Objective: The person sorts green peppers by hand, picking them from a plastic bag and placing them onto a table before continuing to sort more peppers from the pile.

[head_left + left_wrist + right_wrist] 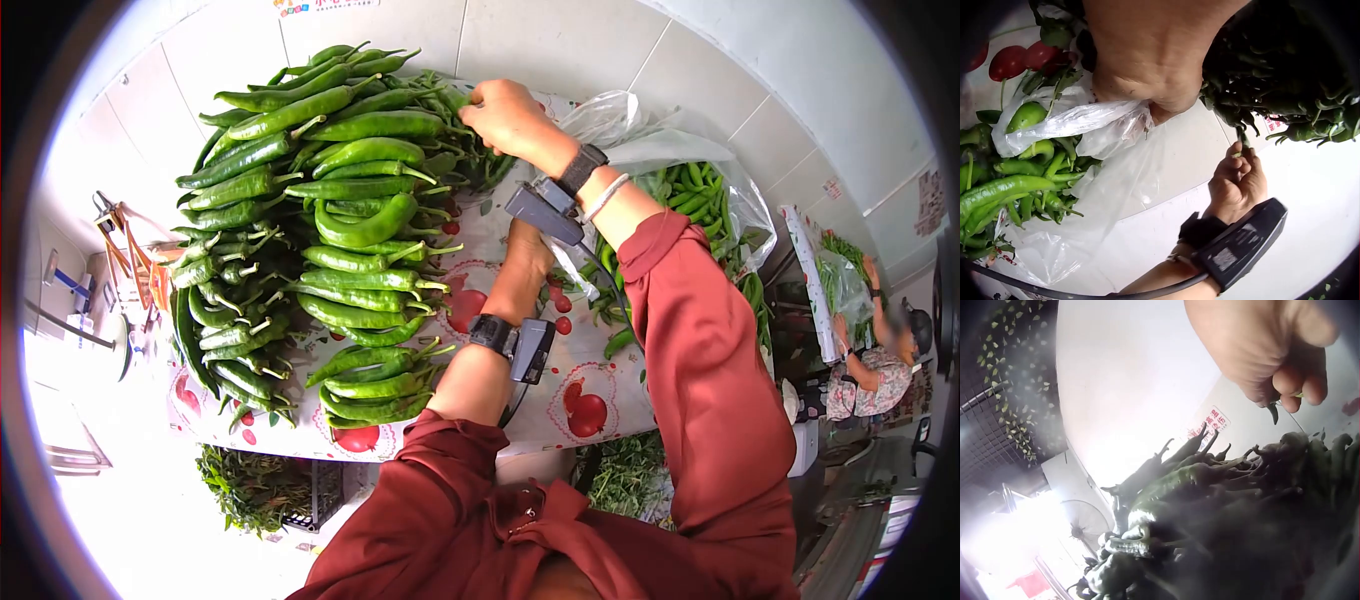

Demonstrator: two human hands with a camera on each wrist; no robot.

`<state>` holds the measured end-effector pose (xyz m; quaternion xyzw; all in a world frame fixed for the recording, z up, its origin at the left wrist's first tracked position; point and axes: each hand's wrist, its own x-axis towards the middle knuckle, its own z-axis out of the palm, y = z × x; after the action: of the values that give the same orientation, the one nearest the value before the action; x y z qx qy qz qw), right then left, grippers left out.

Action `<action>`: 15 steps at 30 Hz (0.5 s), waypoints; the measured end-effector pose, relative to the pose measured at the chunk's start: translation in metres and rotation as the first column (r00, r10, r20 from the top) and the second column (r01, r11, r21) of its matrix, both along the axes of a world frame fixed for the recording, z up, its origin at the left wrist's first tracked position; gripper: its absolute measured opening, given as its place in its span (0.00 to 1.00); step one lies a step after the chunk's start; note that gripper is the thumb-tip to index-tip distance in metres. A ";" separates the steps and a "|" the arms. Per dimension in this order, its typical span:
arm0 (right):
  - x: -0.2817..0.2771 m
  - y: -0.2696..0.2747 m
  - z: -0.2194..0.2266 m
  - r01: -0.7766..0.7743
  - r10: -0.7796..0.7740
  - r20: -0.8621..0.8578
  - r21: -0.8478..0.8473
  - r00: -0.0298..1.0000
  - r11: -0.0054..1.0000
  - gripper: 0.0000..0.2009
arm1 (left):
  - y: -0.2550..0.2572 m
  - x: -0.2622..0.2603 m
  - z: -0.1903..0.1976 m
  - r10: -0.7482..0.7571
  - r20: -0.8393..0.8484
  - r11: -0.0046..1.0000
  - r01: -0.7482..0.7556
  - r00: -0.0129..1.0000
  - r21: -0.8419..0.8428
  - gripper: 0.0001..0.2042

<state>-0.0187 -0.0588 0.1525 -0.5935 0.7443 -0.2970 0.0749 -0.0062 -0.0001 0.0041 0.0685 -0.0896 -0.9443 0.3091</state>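
Observation:
In the head view my right hand [512, 120] reaches to the far side of the table, its fingers curled round a green pepper [1274, 414] whose tip pokes out below them in the right wrist view. Long green peppers [375, 165] lie stacked in rows just left of that hand. My left hand [1147, 69] grips the gathered edge of a clear plastic bag [1119, 187]; its fingertips are mostly hidden by the hand itself. Loose green peppers [1013, 190] fill the bag. From the head, the right wrist's camera covers part of my left hand [528, 255].
A fruit-patterned cloth [500, 420] covers the table, against a tiled wall [550, 45]. Below the front edge stands a dark crate [325, 490] beside leafy greens [250, 490]. Off to the right, another person [880, 375] works at a second table [808, 285].

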 end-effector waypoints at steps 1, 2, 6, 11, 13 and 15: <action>0.003 -0.001 -0.002 -0.034 0.033 -0.043 -0.029 0.999 0.999 0.14 | 0.002 0.003 0.002 0.037 -0.003 0.999 -0.037 0.999 -0.019 0.09; 0.004 0.000 -0.003 -0.068 0.063 -0.088 -0.055 0.994 0.996 0.14 | 0.005 0.006 0.005 0.072 -0.008 0.997 -0.072 0.997 -0.038 0.09; -0.002 0.002 -0.008 -0.208 0.091 -0.402 -0.260 0.911 0.943 0.16 | 0.003 0.002 0.002 0.010 -0.069 1.000 -0.011 0.998 -0.004 0.09; 0.003 0.025 0.005 -0.028 0.027 -0.038 -0.035 0.999 0.999 0.17 | 0.007 0.007 0.005 0.001 -0.043 1.000 -0.002 0.999 -0.026 0.10; 0.000 0.035 0.003 -0.064 0.068 0.036 -0.100 0.997 0.993 0.19 | 0.002 0.003 -0.006 -0.040 -0.050 0.999 0.040 0.998 -0.002 0.10; -0.001 0.062 0.005 -0.049 0.079 0.155 -0.185 0.985 0.981 0.16 | -0.010 -0.001 -0.021 -0.081 0.002 0.997 0.081 0.997 -0.021 0.11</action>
<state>-0.0200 0.0031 0.1578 -0.5955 0.6862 -0.4079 0.0906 -0.0068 -0.0097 -0.0167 0.0623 -0.1024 -0.9550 0.2714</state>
